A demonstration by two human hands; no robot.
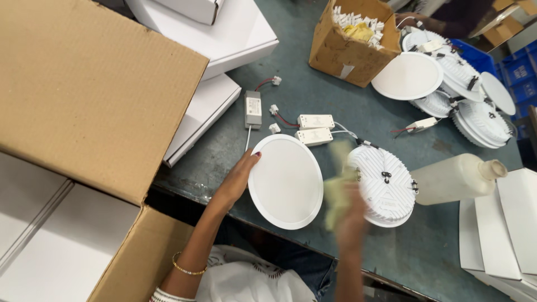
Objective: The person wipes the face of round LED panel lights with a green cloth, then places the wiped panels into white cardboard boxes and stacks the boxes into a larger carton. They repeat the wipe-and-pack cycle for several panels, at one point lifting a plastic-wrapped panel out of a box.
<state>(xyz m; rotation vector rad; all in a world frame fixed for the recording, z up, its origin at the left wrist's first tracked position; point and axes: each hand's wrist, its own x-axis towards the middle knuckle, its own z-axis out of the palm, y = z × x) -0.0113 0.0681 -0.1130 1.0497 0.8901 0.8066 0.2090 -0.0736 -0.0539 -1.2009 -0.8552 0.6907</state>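
presently: round white panel light (286, 182), face up on the table (358, 112), its rim pinched by left hand (238, 179) fingers. right hand (351, 215), blurred, fingers clenched on yellow cloth (337, 187) just beside the rim. best wiped with the panel kept steadied at its edge, strokes light.

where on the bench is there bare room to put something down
Bare bench top shows between the white flat boxes and the brown carton of small parts. A second patch lies right of the bottle's near side, toward the front edge around. It is crowded around the round panel in the left hand, the drivers, and the stacked lamps at far right.
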